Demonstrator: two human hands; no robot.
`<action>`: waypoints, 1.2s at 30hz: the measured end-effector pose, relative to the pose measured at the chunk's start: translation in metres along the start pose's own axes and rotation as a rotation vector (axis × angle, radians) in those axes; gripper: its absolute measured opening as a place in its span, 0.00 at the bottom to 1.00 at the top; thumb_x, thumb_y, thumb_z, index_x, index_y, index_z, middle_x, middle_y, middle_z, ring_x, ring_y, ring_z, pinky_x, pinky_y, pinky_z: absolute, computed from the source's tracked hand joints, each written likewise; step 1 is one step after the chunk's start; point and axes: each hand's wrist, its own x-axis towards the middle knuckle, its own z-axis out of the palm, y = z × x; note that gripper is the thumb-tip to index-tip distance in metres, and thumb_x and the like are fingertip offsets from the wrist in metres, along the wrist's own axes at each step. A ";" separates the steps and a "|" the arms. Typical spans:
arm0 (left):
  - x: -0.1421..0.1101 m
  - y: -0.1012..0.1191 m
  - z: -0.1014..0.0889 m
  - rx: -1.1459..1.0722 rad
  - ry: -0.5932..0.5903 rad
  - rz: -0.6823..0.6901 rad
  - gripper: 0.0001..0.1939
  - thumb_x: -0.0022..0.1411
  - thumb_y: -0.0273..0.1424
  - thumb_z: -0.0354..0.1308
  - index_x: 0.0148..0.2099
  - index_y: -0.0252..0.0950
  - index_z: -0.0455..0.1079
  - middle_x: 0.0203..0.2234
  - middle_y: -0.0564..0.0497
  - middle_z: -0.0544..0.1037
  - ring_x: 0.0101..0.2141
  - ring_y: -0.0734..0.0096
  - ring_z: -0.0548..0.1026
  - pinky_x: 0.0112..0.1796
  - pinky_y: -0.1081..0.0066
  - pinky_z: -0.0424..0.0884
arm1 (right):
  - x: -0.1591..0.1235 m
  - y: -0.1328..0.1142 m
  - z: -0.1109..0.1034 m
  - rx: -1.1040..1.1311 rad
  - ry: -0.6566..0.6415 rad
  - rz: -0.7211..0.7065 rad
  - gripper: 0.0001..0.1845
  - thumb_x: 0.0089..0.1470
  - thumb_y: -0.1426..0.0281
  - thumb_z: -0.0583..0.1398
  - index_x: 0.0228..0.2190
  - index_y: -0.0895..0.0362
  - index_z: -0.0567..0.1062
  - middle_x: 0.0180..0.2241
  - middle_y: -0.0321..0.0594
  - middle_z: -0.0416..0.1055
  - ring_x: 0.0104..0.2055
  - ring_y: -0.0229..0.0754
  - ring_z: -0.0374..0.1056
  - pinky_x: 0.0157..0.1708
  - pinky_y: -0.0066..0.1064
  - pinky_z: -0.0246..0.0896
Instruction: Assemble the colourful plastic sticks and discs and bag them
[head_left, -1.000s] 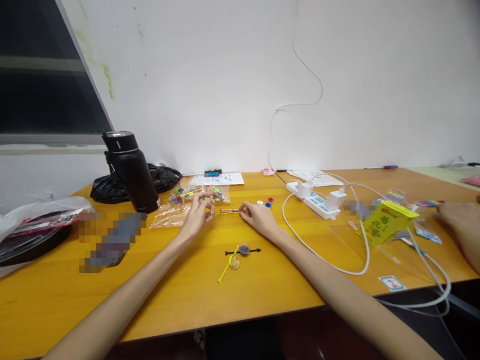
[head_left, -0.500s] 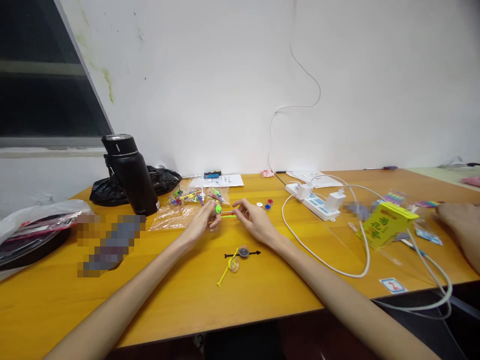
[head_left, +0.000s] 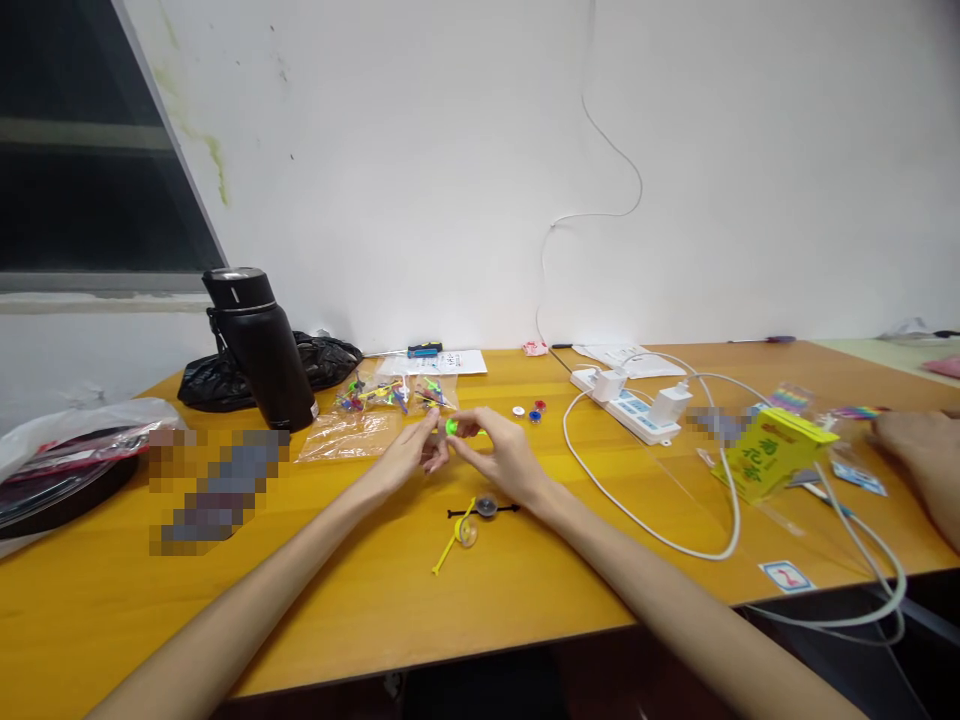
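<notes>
My right hand (head_left: pixel 506 458) pinches a small bright green round plastic piece (head_left: pixel 451 427) between thumb and fingertips. Close beside it, my left hand (head_left: pixel 405 458) has its fingers curled together; anything inside them is hidden. A bit of yellow-green plastic shows behind the right fingers. Nearer me on the table lie a black arrow spinner (head_left: pixel 486 508) and a yellow arrow spinner (head_left: pixel 452 545) with a clear round cup, touching or overlapping. Beyond my hands, a clear bag (head_left: pixel 352 437) has several coloured arrow pieces (head_left: pixel 390 393) in or on it. White (head_left: pixel 518 411), blue (head_left: pixel 535 416) and red (head_left: pixel 540 405) discs lie to the right.
A black bottle (head_left: pixel 266 360) stands at left before a black plastic bag (head_left: pixel 330 358). A screwdriver (head_left: pixel 425 350) lies on paper at the back. On the right are a power strip (head_left: pixel 630 412), looping white cables, a yellow-green box (head_left: pixel 776 455) and another person's hand (head_left: pixel 919 460).
The green piece has passed from my left fingertips to my right ones, shifting slightly right. My right hand has moved a little left and closed its fingers.
</notes>
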 end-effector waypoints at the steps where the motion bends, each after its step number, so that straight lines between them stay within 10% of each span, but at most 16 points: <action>1: 0.001 0.000 -0.002 -0.013 0.008 0.008 0.29 0.67 0.58 0.45 0.33 0.37 0.65 0.17 0.55 0.65 0.20 0.74 0.59 0.26 0.71 0.57 | 0.001 0.000 -0.001 0.004 0.025 0.026 0.13 0.65 0.64 0.60 0.49 0.54 0.73 0.41 0.41 0.76 0.41 0.42 0.73 0.45 0.35 0.70; 22: -0.011 0.002 -0.002 0.392 -0.077 0.088 0.16 0.70 0.45 0.51 0.39 0.37 0.70 0.25 0.54 0.68 0.26 0.71 0.63 0.29 0.72 0.55 | 0.005 0.028 -0.021 -0.209 0.044 0.103 0.10 0.61 0.68 0.60 0.43 0.56 0.75 0.37 0.41 0.72 0.41 0.42 0.70 0.44 0.32 0.64; 28: -0.012 0.000 -0.001 0.435 -0.141 0.110 0.15 0.68 0.44 0.54 0.42 0.38 0.73 0.27 0.52 0.72 0.28 0.70 0.65 0.30 0.72 0.56 | 0.005 0.050 -0.043 -0.476 -0.026 0.478 0.13 0.56 0.59 0.63 0.38 0.53 0.73 0.26 0.33 0.73 0.29 0.41 0.69 0.29 0.29 0.52; 36: -0.014 0.002 -0.002 0.421 -0.132 0.161 0.12 0.66 0.41 0.57 0.42 0.39 0.75 0.27 0.51 0.74 0.29 0.67 0.68 0.30 0.71 0.61 | 0.002 0.074 -0.090 -0.787 0.086 0.875 0.20 0.55 0.55 0.61 0.43 0.56 0.72 0.36 0.47 0.78 0.41 0.52 0.73 0.33 0.32 0.54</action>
